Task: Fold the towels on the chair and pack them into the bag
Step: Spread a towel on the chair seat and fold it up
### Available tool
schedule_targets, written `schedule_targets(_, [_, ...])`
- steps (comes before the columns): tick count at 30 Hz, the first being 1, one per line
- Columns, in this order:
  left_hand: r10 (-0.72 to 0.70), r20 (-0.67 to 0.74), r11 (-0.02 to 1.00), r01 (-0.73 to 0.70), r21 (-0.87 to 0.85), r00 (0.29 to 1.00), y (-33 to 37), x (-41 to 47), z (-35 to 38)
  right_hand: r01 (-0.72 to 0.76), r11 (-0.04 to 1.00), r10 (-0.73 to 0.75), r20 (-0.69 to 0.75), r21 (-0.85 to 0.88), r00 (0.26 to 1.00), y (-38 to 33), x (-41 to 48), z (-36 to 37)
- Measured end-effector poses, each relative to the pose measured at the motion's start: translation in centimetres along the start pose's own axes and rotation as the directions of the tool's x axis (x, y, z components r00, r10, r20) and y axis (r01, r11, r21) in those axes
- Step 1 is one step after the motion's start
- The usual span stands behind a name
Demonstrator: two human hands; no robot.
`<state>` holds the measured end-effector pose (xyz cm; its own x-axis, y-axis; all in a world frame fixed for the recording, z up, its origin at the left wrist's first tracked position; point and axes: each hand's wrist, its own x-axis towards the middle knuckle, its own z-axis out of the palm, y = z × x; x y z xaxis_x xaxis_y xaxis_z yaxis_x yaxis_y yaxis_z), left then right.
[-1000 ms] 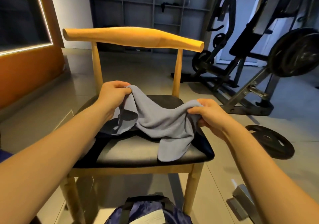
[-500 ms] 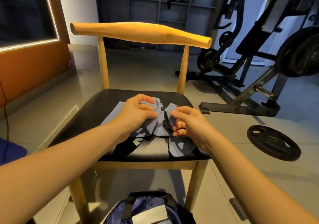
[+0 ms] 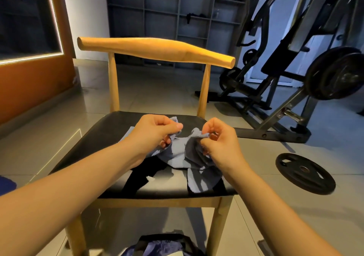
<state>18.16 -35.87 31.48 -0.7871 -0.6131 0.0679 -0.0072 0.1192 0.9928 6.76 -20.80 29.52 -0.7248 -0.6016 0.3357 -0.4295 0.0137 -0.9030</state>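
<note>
The left hand (image 3: 155,131) and right hand (image 3: 218,139), wide apart a second ago, now nearly meet above the chair seat (image 3: 94,147), each pinching a corner of the grey-blue towel (image 3: 177,153). The first fold appears underway; the bag (image 3: 163,246) waits below.

Left hand (image 3: 155,133), right hand (image 3: 220,142) close together, fingers curled

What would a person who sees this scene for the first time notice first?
Probably the hands at the centre: the left hand and right hand each pinch a bunched blue-grey towel over the black seat of the wooden chair. Next, the black weight plate lying on the floor at right, and the dark blue bag at the bottom edge.
</note>
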Motion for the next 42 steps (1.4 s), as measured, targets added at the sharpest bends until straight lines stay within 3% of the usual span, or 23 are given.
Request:
schedule_targets(3, [-0.079, 0.116, 0.988, 0.093, -0.120, 0.990, 0.3, -0.1, 0.1, -0.055, 0.993, 0.049, 0.060, 0.109, 0.997, -0.2, -0.4, 0.2])
schedule_targets(8, [-0.091, 0.193, 0.984, 0.118, -0.131, 0.977, 0.0, -0.8, 0.6, -0.219, 0.900, 0.142, 0.221, 0.377, 0.965, -0.4, -0.6, 0.3])
schedule_targets(16, [-0.098, 0.176, 0.985, 0.121, -0.122, 0.980, 0.0, -0.6, 0.2, -0.147, 0.925, 0.078, 0.203, 0.349, 0.976, -0.3, -0.9, 0.2])
schedule_targets(19, [-0.075, 0.170, 0.994, 0.087, -0.064, 0.983, 0.2, -0.5, 0.1, -0.092, 0.951, 0.041, 0.173, 0.296, 0.984, -0.4, -0.9, 0.1])
schedule_targets(23, [-0.018, 0.206, 0.999, 0.024, -0.029, 0.978, 0.4, -0.7, 0.2, 0.117, 0.991, -0.124, 0.127, 0.061, 0.984, -0.8, -0.7, 0.0])
schedule_targets(26, [0.027, 0.239, 1.000, -0.023, -0.019, 0.971, 0.6, -1.0, 0.3, 0.271, 0.955, -0.259, 0.103, -0.118, 0.960, -0.9, -0.4, -0.4])
schedule_targets(29, [0.042, 0.252, 0.996, -0.061, 0.069, 0.967, 0.7, -0.9, 0.2, 0.325, 0.921, -0.297, 0.152, -0.215, 0.943, -1.4, -0.4, -1.0])
schedule_targets(34, [-0.065, 0.308, 0.991, 0.026, 0.128, 0.949, 0.7, -1.0, 0.2, 0.422, 0.808, -0.351, 0.240, -0.412, 0.905, -1.7, -0.7, -1.4])
schedule_targets(38, [-0.096, 0.292, 0.987, 0.055, 0.148, 0.952, 0.7, -1.2, 0.4, 0.411, 0.828, -0.334, 0.253, -0.383, 0.908, -1.7, -0.9, -1.7])
schedule_targets(42, [-0.089, 0.283, 0.992, 0.059, 0.116, 0.955, 1.1, -1.2, 0.2, 0.353, 0.881, -0.313, 0.171, -0.314, 0.934, -1.1, -0.7, -1.9])
